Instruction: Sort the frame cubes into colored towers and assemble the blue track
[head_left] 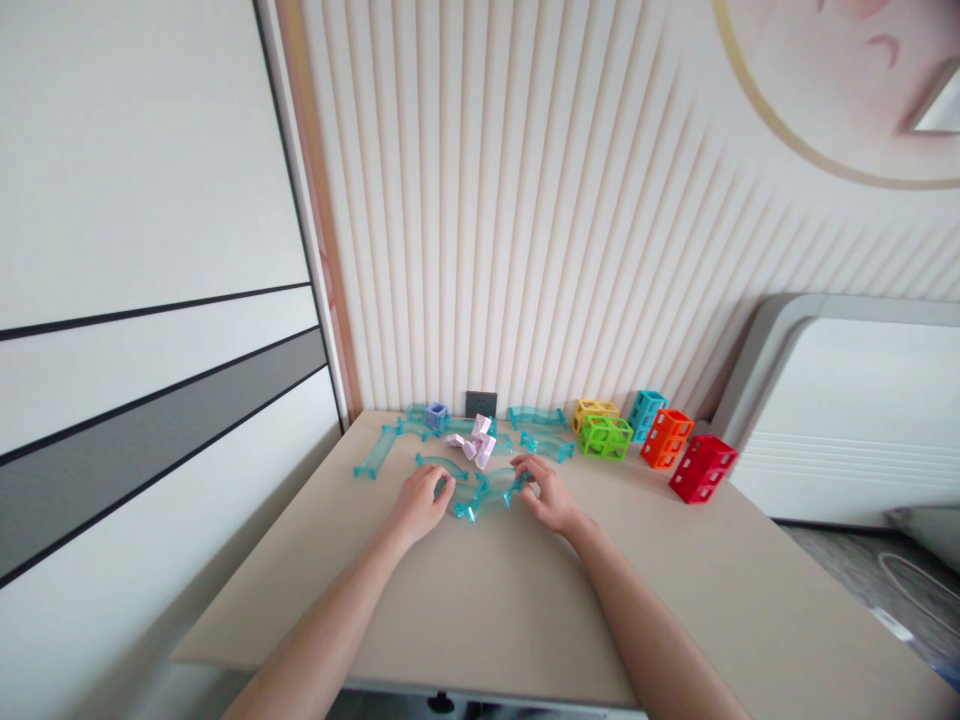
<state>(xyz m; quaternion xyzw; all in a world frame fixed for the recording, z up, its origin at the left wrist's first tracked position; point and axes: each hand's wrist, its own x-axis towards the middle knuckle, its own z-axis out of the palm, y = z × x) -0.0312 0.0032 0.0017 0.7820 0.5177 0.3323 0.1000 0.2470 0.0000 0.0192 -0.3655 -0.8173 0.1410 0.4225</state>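
Note:
Near the middle of the desk, my left hand (426, 498) has its thumb and fingers pinched at the left end of a see-through teal track piece (466, 494). My right hand (547, 492) closes its fingertips on the right end of another teal track piece (496, 484), slightly curved. These pieces lie close together between both hands; whether they are joined I cannot tell. Just behind the left hand is a curved teal track piece (442, 464). A cluster of pale lilac blocks (478, 442) sits beyond the hands.
More teal tracks (377, 452) lie along the back of the desk (480, 600), with a small blue-violet frame block (436, 416) among them. At right stand yellow (596, 410), green (606, 438), blue (646, 414), orange (666, 438) and red frame blocks (703, 468). A black socket (481, 403) is on the wall.

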